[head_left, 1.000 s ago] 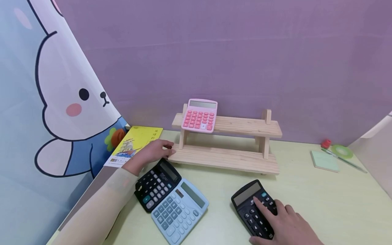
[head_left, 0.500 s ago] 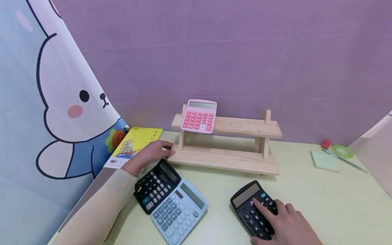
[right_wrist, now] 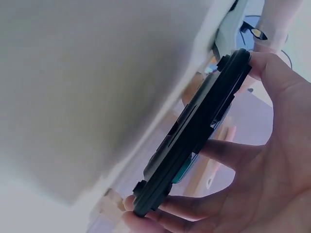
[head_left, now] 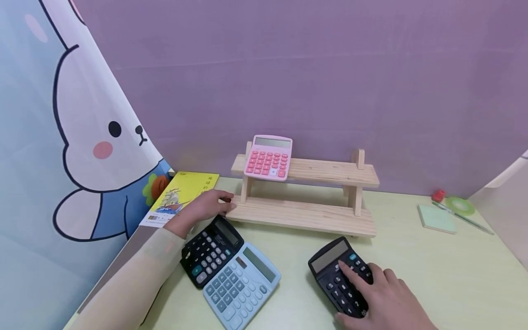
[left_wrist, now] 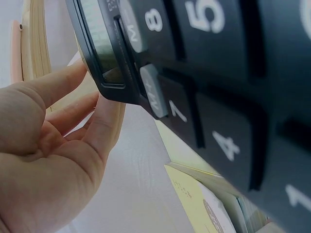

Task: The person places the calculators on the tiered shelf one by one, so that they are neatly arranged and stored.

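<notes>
My right hand [head_left: 389, 298] grips a black calculator [head_left: 336, 270] at the front right, with the index finger across its keys. In the right wrist view this calculator [right_wrist: 187, 141] is edge-on, thumb and fingers on opposite edges, raised slightly off the table. At the left end of a two-tier wooden stand [head_left: 301, 213], my left hand [head_left: 206, 206] pinches the lower board between thumb and fingers. Below that hand lie another black calculator [head_left: 212, 250] and a light blue one [head_left: 242, 284], side by side. On the stand's upper tier leans a pink calculator [head_left: 269, 158].
A yellow book [head_left: 185, 192] lies at the back left, beside the rabbit-print curtain [head_left: 103, 114]. At the right are a pale green notepad [head_left: 436, 219], a green tape roll [head_left: 459, 206], a pen [head_left: 466, 217] and a small red object [head_left: 438, 195]. A purple cloth [head_left: 330, 91] hangs behind.
My right hand has lifted the black calculator a little and shifted it slightly left and away from me. The left hand and the stand have stayed put.
</notes>
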Demonstrator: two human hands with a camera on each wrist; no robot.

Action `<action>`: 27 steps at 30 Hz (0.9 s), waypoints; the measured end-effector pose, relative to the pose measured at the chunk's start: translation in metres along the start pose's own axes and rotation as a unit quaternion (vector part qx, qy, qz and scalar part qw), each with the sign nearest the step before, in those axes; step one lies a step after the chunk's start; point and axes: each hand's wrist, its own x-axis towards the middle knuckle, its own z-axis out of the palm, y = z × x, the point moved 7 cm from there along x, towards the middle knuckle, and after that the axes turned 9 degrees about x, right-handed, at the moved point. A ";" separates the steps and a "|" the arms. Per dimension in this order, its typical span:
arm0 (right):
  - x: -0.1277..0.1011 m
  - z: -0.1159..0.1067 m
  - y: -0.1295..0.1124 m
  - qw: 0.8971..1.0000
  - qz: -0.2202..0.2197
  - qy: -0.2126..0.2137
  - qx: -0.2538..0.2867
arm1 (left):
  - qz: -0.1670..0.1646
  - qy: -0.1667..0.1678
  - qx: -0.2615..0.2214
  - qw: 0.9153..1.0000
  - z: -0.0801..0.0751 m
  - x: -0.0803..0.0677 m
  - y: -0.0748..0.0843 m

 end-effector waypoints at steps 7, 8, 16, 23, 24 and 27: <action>0.015 -0.022 -0.004 0.999 0.007 0.017 0.035 | -0.006 -0.003 -0.006 1.000 0.001 -0.001 -0.001; 0.018 -0.026 -0.004 0.999 0.008 0.020 0.038 | -0.007 -0.003 -0.006 1.000 0.001 -0.001 -0.001; 0.051 -0.059 -0.002 0.997 0.008 0.060 0.057 | -0.002 -0.001 -0.001 1.000 0.000 -0.001 0.001; 0.087 -0.080 0.004 0.995 0.035 0.056 0.069 | -0.005 -0.001 -0.001 1.000 0.001 0.000 0.001; 0.093 -0.082 0.004 0.996 0.039 0.052 0.069 | -0.005 0.000 -0.001 1.000 0.001 0.000 0.001; 0.112 -0.088 0.004 0.995 0.044 0.051 0.068 | -0.004 0.000 -0.002 1.000 0.000 0.000 0.001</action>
